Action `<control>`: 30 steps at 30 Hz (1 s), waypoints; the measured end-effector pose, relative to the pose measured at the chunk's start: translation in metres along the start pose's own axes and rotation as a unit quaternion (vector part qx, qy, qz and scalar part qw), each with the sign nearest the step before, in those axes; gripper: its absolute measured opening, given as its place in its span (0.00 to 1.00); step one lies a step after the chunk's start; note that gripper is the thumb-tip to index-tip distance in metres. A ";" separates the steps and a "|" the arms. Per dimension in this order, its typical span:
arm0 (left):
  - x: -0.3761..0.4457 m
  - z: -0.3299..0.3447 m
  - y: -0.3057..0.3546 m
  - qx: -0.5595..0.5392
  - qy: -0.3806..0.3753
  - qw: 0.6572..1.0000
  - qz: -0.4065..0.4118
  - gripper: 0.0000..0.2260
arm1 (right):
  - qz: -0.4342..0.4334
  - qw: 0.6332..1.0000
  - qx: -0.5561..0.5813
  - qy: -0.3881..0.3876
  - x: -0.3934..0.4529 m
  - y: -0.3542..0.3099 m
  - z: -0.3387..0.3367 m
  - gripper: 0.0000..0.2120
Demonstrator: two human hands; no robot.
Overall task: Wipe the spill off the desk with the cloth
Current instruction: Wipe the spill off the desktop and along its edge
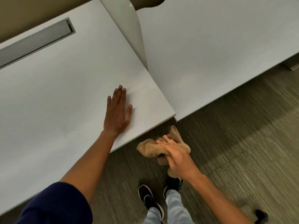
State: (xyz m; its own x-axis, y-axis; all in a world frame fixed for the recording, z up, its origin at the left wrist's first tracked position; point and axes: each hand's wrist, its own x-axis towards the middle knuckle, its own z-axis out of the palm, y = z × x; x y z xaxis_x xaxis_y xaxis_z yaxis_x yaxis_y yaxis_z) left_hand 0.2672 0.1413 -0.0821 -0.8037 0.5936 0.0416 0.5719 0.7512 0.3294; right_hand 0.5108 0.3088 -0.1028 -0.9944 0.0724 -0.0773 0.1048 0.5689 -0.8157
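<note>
No brand, label or writing can be read anywhere in the view. Two grey desks show: the near desk (56, 94) at left and a second desk (210, 54) at right, with a grey divider panel (129, 29) standing between them. One long recessed cable slot (37, 42) lies along the far edge of the near desk.

The left hand (118, 110) lies flat on the near desk close to its near right corner — fingers straight and spread a little, palm down, holding nothing. No spill can be made out on the surface; the light may simply hide it.

The right hand (174, 156) is off the desk, just beyond that same corner and above the carpet floor (242, 143). It grips one crumpled tan cloth (150, 149), fingers curled over the bunched fabric, folds hanging out on both sides of the hand. The cloth does not touch the desk.

Below, two black sneakers (145, 196) with white soles and light blue trouser legs (174, 207) stand on the carpet. A navy sleeve (56, 204) covers the left upper arm.
</note>
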 end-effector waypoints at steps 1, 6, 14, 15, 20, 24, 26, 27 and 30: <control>0.000 0.000 0.000 -0.001 0.000 1.000 0.002 0.29 | 0.033 0.999 0.028 0.015 -0.006 0.005 -0.001 0.20; -0.001 -0.004 0.002 0.012 -0.017 1.000 0.007 0.30 | 0.138 0.973 0.142 0.122 -0.012 -0.006 -0.030 0.26; -0.010 -0.022 -0.008 -0.032 -0.051 0.997 -0.049 0.31 | 0.175 0.936 0.179 0.246 0.075 -0.050 -0.114 0.12; -0.016 -0.025 -0.011 -0.029 -0.052 0.996 -0.064 0.31 | 0.176 0.944 0.169 0.223 0.092 -0.052 -0.121 0.13; -0.065 -0.030 -0.027 -0.028 -0.054 0.988 -0.140 0.34 | 0.145 0.989 0.026 0.014 0.162 -0.056 -0.123 0.17; -0.081 -0.029 -0.031 -0.037 -0.047 0.986 -0.158 0.36 | 0.116 0.991 -0.059 -0.043 0.168 -0.067 -0.112 0.19; -0.079 -0.027 -0.031 -0.037 -0.035 0.985 -0.162 0.35 | 0.111 0.990 -0.082 -0.031 0.161 -0.065 -0.111 0.20; -0.078 -0.026 -0.030 -0.031 -0.030 0.986 -0.163 0.35 | 0.112 0.989 -0.090 -0.030 0.157 -0.062 -0.111 0.20; -0.079 -0.022 -0.030 -0.002 -0.025 0.987 -0.157 0.34 | 0.109 0.986 -0.121 -0.032 0.143 -0.048 -0.107 0.21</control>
State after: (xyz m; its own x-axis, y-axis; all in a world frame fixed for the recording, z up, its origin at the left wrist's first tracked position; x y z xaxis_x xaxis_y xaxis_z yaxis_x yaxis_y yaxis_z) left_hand 0.3104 0.0658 -0.0746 -0.9324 0.3444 -0.1095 0.2945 0.8998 0.3220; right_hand 0.3648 0.3800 -0.0135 -0.9459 0.1665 -0.2784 0.3087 0.7255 -0.6151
